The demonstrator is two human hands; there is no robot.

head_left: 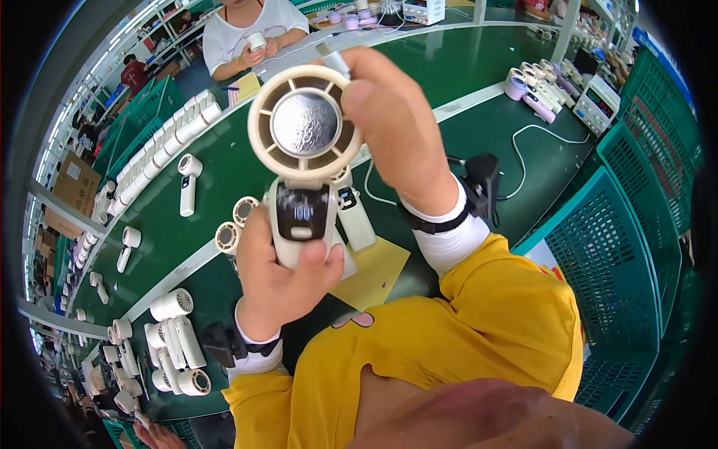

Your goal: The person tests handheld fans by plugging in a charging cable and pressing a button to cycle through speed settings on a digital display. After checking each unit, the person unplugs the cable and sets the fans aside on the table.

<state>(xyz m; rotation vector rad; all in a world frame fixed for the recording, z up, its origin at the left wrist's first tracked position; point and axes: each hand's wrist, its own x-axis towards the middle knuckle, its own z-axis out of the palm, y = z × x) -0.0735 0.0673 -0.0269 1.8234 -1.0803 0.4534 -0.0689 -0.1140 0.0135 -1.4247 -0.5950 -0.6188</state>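
My left hand (288, 280) is wrapped round the handle of a cream handheld fan (303, 183). Its round slotted head with a shiny silver disc points up, and the dark panel below shows a lit display. Beside the head, my right hand (396, 123) pinches a small light-grey cable plug (334, 60), apart from the handle. Behind the held fan, another white fan (355, 221) lies by a yellow sheet (378, 273). Two more round fan heads, one of them a cream fan head (228, 237), show left of my left hand.
Several white fans (179, 344) are piled at the left, and more stand in a long row (164, 138). Green crates (598, 262) line my right side. A bench power supply (597, 105) stands far right beside several fans. Across the table, a person (254, 34) holds a white piece.
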